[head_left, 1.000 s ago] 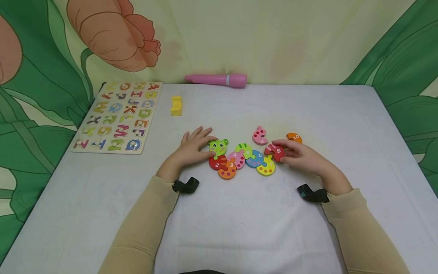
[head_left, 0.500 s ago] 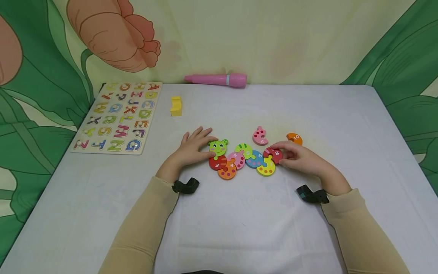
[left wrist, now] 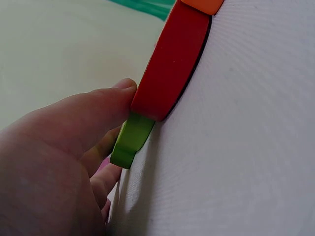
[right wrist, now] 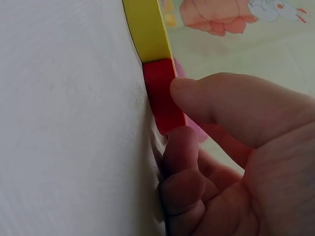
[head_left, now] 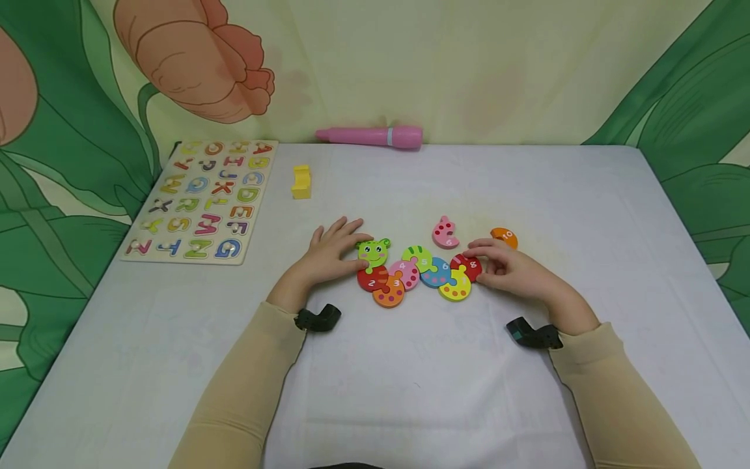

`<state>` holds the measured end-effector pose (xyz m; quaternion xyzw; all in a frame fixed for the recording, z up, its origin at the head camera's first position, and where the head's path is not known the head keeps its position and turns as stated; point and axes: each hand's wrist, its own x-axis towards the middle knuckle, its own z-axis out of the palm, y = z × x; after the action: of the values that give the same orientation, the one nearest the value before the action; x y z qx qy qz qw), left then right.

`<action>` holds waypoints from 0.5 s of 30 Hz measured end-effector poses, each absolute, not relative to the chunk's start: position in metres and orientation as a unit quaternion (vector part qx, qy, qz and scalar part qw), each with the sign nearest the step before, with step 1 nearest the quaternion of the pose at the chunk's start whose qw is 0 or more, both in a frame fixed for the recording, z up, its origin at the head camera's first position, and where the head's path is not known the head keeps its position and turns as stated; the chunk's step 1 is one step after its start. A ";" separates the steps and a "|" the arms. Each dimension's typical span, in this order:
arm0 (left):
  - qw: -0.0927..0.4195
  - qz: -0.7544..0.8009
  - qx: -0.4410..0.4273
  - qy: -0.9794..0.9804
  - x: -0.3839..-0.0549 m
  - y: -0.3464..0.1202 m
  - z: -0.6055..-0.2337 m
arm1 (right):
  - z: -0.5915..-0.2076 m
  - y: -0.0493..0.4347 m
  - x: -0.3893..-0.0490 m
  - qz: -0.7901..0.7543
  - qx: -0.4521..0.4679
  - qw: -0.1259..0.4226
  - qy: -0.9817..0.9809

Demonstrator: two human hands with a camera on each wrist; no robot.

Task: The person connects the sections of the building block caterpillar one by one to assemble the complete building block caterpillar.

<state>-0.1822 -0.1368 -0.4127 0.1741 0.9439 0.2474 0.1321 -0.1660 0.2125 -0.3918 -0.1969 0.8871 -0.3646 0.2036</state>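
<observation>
A row of interlocked, numbered caterpillar puzzle pieces lies mid-table in the head view. Its green smiling head piece (head_left: pixel 374 253) is at the left, above the red piece 2 (head_left: pixel 372 280). My left hand (head_left: pixel 329 256) holds the head piece between thumb and index finger, other fingers spread; in the left wrist view the thumb (left wrist: pixel 125 84) lies right by the red edge. My right hand (head_left: pixel 512 266) pinches the red piece 8 (head_left: pixel 473 264) at the row's right end. That piece sits against the yellow piece 7 (head_left: pixel 456 288), its red edge (right wrist: pixel 162 98) under my thumb in the right wrist view.
A loose pink piece (head_left: pixel 445 233) lies behind the row, and an orange piece 10 (head_left: pixel 505 237) lies behind my right hand. An alphabet board (head_left: pixel 199 202) is at the left, with a yellow block (head_left: pixel 301 182) beside it. A pink pen-shaped toy (head_left: pixel 369 137) lies at the back edge.
My right hand has moved slightly left and turned the red piece 8 into place against the yellow piece 7. My left hand has stayed at the head piece.
</observation>
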 end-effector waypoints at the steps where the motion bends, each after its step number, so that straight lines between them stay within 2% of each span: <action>1: 0.131 0.247 0.174 0.944 -0.182 -0.137 -0.413 | -0.392 0.212 -0.166 -0.361 -0.197 0.202 0.889; 6: 0.129 0.248 0.171 0.945 -0.182 -0.138 -0.413 | -0.392 0.211 -0.168 -0.358 -0.203 0.196 0.890; 15: 0.132 0.252 0.174 0.943 -0.183 -0.137 -0.413 | -0.384 0.204 -0.181 -0.350 -0.219 0.153 0.898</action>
<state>-0.1829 -0.1366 -0.4131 0.1741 0.9427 0.2524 0.1316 -0.1809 0.2041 -0.3838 -0.2185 0.8978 -0.3505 0.1531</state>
